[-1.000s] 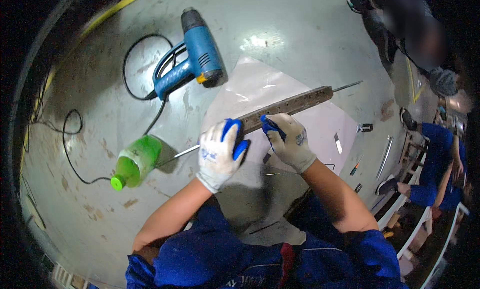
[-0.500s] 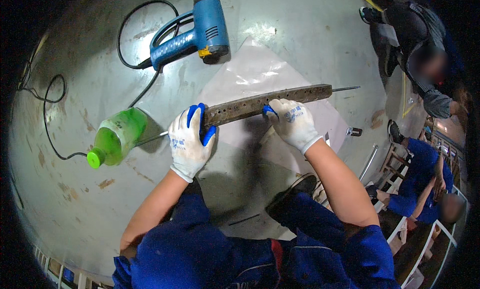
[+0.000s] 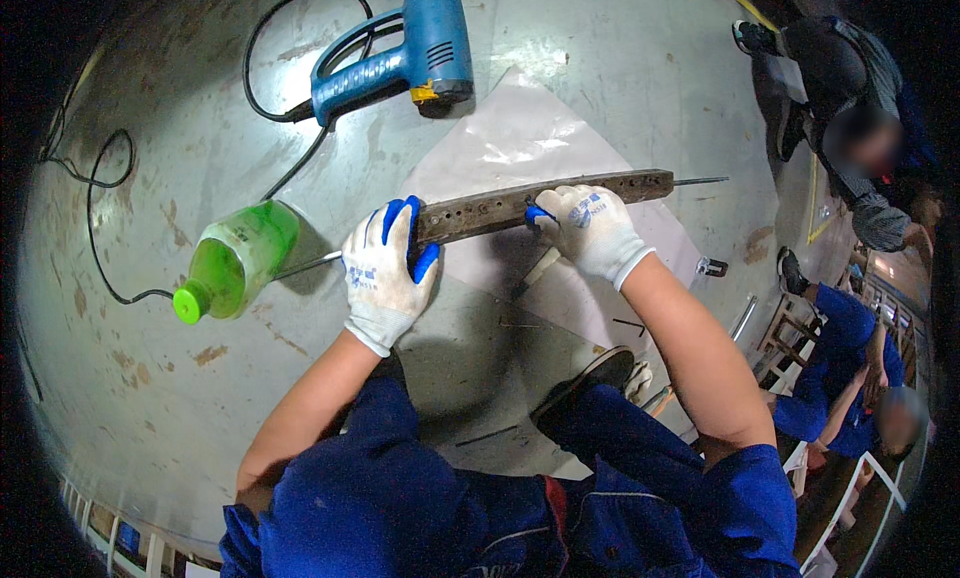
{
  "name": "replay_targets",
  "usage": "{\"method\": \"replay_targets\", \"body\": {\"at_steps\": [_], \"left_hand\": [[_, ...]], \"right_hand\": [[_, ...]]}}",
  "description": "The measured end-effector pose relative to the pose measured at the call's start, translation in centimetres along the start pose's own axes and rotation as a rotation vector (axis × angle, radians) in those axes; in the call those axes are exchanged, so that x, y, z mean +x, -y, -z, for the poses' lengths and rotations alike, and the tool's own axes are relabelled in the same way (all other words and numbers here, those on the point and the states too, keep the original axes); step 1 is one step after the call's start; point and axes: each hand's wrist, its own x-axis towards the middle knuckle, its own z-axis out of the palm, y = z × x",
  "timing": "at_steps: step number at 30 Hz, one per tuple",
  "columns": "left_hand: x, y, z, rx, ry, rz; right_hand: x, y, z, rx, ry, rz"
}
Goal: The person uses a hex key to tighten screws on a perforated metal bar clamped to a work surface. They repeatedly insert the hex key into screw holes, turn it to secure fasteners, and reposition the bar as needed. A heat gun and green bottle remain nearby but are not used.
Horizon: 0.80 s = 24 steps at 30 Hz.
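Note:
A long, dark, worn bar (image 3: 480, 213) with a row of small holes lies crosswise in my grip, tilted slightly up to the right. Wrapped round its left end is my left hand (image 3: 385, 278), in a white glove with blue fingertips. My right hand (image 3: 590, 228), gloved alike, closes on the bar right of its middle, thumb on the near side. A thin metal rod (image 3: 700, 181) sticks out of the bar's right end. On the other side, a metal rod (image 3: 310, 266) runs from my left hand toward the green bottle (image 3: 240, 253).
A white sheet (image 3: 510, 128) lies on the grey floor under the bar. Beyond it rests a blue heat gun (image 3: 437, 48) with a black cord. A small black L-shaped piece (image 3: 630, 326) and a black metal part (image 3: 712, 267) lie at right. Two other people are along the right side.
The view has shifted a little, so most things sit slightly farther right. Both hands keep their hold on the bar. The small items below the right hand show more clearly.

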Motion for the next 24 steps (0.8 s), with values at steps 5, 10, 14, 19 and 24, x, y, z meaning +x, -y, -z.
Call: {"method": "replay_targets", "body": {"at_steps": [5, 10, 14, 19, 24], "left_hand": [[0.2, -0.3, 0.4, -0.008, 0.018, 0.004], [0.4, -0.4, 0.5, 0.000, 0.018, 0.003], [0.2, -0.1, 0.4, -0.004, 0.015, -0.001], [0.2, -0.2, 0.5, -0.012, 0.021, -0.003], [0.3, -0.1, 0.5, -0.021, 0.018, -0.010]], "right_hand": [[0.7, 0.0, 2.2, -0.132, 0.076, 0.058], [1.9, -0.4, 3.2, -0.311, 0.144, 0.151], [1.5, 0.5, 3.0, -0.257, 0.125, 0.064], [0.4, 0.5, 0.8, -0.179, -0.044, -0.004], [0.1, 1.1, 0.1, -0.067, -0.069, -0.097]]}}
